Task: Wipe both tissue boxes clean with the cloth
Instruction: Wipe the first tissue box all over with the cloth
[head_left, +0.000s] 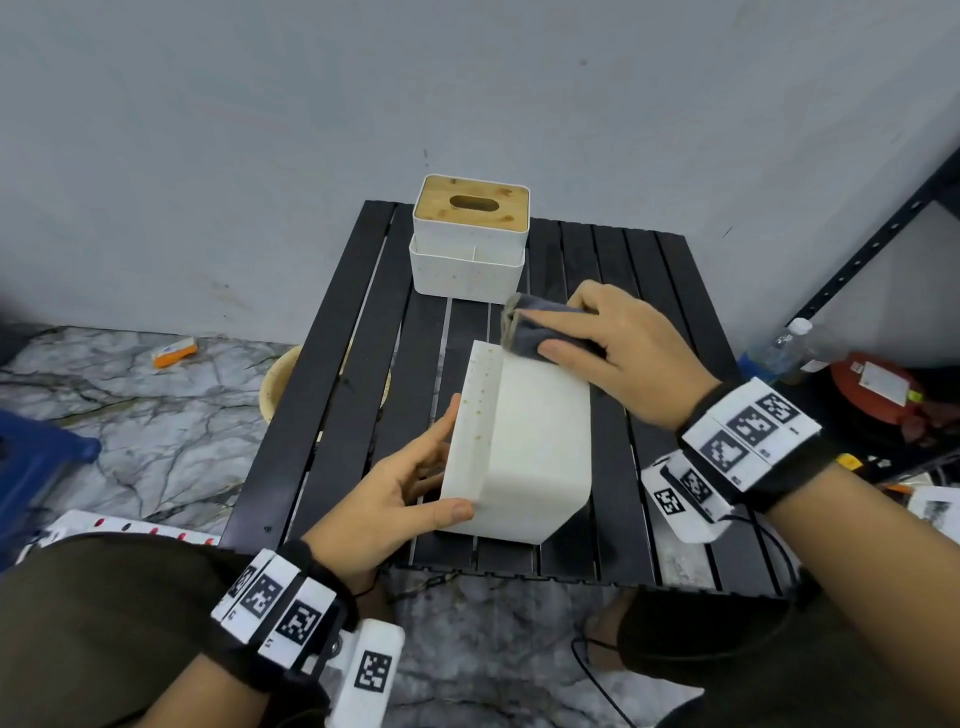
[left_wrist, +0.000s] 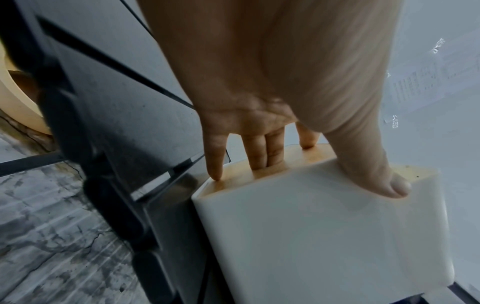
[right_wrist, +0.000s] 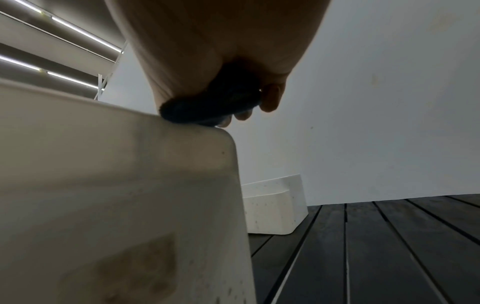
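- My left hand (head_left: 400, 493) steadied the near tissue box (head_left: 524, 457), a plain white one lying on the black slatted table (head_left: 332, 364); my fingers (left_wrist: 255, 152) lay straight against its left side and my thumb pressed the near face; nothing was curled shut.
- My right hand (head_left: 613, 353) held the folded grey cloth (head_left: 540, 327), fingers and thumb curled round it, pressed on the box's far top corner; the right wrist view showed the cloth (right_wrist: 207, 109) touching that rounded edge.
- Brown specks dotted the left strip of the box, beside the cloth; I judged that strip needed firm, overlapping strokes drawn toward me, with the left hand bracing so the box would not slide.
- The second tissue box (head_left: 470, 234), with a wooden lid and slot, stood upright at the table's far edge, apart from both hands; whether it was clean I could not tell.
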